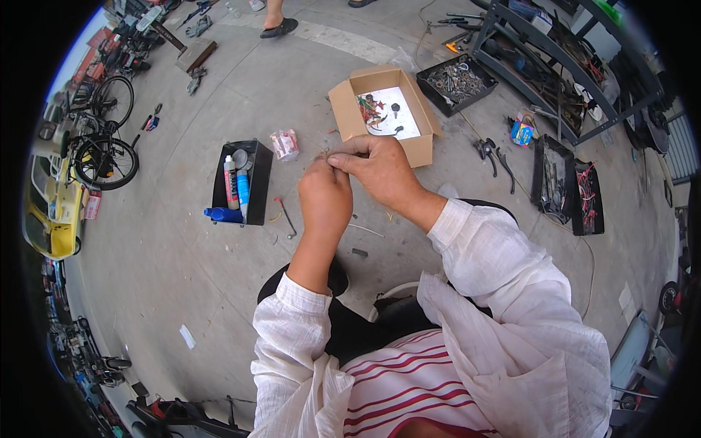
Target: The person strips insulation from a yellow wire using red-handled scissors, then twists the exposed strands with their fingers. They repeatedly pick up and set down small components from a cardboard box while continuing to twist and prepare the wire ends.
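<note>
Wire end point(326, 155), tiny and thin, sits pinched between both hands just this side of the box point(343, 102). Left hand point(325, 196) closes its fingertips on it; right hand point(378, 168) pinches it too. Risk: one slip and it drops onto concrete near the tray point(257, 182), hard to find among scraps.

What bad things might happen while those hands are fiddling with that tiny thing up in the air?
1. The left hand and right hand pinch a tiny part above bare concrete floor; if it slips, it may be hard to find among the scattered bits.
2. It is held beside, not over, the open cardboard box, so the box would likely not catch it.
3. The loose screwdriver lying close to the person could be stepped on.
</note>
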A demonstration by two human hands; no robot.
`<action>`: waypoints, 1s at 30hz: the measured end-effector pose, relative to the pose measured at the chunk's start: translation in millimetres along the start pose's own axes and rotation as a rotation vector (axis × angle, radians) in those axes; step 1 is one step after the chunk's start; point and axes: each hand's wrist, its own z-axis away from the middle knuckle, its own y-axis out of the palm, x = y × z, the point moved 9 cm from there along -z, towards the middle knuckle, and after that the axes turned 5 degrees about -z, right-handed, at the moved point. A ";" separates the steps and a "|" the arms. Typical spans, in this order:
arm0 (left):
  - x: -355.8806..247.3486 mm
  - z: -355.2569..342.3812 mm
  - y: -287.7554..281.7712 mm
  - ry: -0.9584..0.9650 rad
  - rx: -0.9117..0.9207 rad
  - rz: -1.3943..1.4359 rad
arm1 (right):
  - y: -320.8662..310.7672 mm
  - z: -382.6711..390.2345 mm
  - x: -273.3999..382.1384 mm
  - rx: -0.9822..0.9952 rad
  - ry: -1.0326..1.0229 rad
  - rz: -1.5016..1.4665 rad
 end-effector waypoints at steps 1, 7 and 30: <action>0.3 0.6 0.4 -0.006 0.006 0.002 | 0.3 0.5 1.6 0.000 -0.006 0.009; 2.1 1.8 3.8 -0.029 0.033 -0.001 | 1.2 3.1 8.7 -0.019 -0.062 0.234; 33.1 6.8 38.0 -0.607 0.233 1.191 | -14.6 -10.4 17.2 -0.150 -0.181 0.306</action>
